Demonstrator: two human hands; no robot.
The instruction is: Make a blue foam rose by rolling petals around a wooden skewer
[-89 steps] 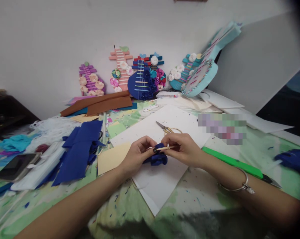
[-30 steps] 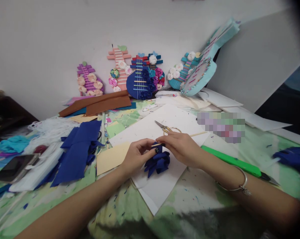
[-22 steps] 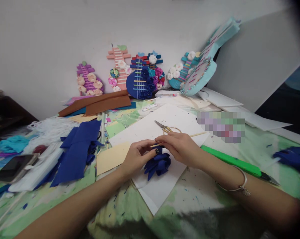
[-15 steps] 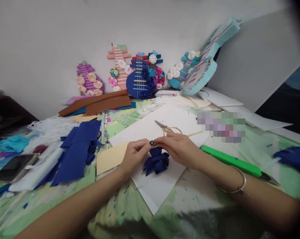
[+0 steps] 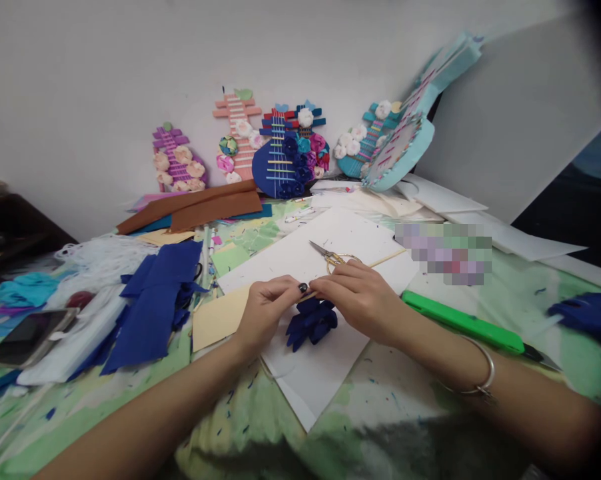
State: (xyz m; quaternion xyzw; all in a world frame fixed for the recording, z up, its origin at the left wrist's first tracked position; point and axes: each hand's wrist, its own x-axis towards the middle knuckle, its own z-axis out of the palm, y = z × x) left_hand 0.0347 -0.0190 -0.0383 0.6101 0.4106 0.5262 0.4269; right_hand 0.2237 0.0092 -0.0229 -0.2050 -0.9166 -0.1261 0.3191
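The left hand (image 5: 264, 312) and right hand (image 5: 364, 299) pinch a thin stick (image 5: 388, 258), fingers closed. A blue flower (image 5: 311, 325) is at their near side.

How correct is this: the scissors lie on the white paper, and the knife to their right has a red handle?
Not quite: the knife has a green handle, not a red one, as the head view shows. It does lie to the right of the scissors, which are on the white paper.

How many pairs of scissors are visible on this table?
1 for certain: gold-handled metal scissors on the white paper sheet, beyond the right hand. A black loop beside dark-blue sheets may be another, partly hidden.
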